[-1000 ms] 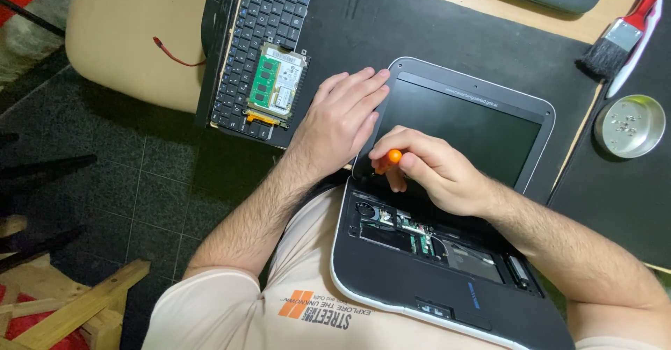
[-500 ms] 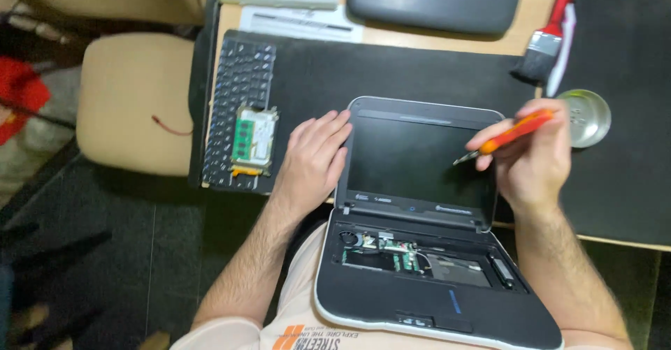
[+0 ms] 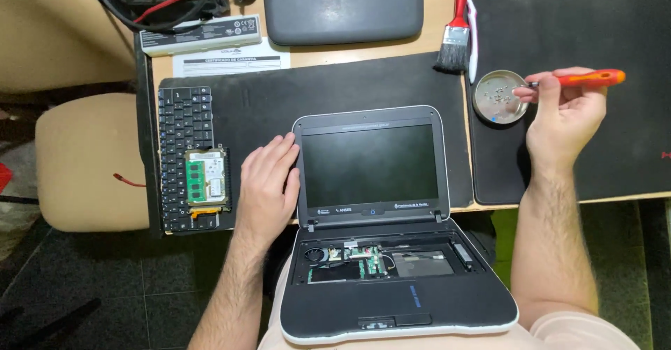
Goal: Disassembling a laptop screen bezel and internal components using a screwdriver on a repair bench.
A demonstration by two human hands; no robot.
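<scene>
Two hands working at frame centre and right: left hand lying flat, fingers loose, gripping nothing, against the grey rounded laptop's matte screen edge; right hand pinching a slim orange-handled screwdriver, tip hovering over a round, shiny metal dish holding tiny screws.
</scene>
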